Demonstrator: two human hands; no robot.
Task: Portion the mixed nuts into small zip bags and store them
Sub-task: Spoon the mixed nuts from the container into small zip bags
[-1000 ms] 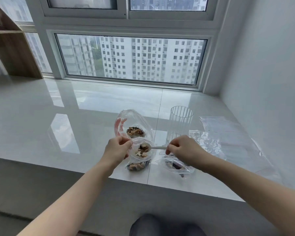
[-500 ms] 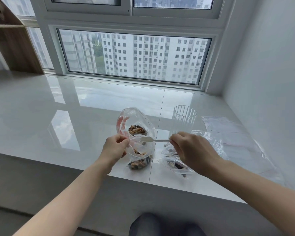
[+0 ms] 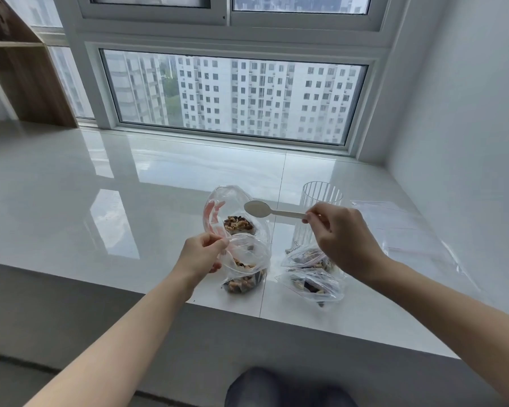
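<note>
My left hand (image 3: pixel 202 254) pinches the rim of a small clear zip bag (image 3: pixel 244 267) that stands open on the white sill, with mixed nuts in its bottom. Behind it stands a larger open bag of mixed nuts (image 3: pixel 238 212) with a red zip strip. My right hand (image 3: pixel 340 233) pinches the handle of a white spoon (image 3: pixel 259 209); its empty bowl hovers above the larger bag. Two filled small zip bags (image 3: pixel 310 284) lie on the sill under my right wrist.
A ribbed clear glass (image 3: pixel 321 198) stands behind my right hand. Flat empty zip bags (image 3: pixel 403 227) lie at the right near the wall. The sill's front edge (image 3: pixel 276 315) runs just below the bags. A wooden shelf (image 3: pixel 21 71) stands far left.
The spoon was in the small bag with nuts a second ago. It has lifted out empty and moved up and back, above the larger bag. My left hand kept its pinch on the small bag.
</note>
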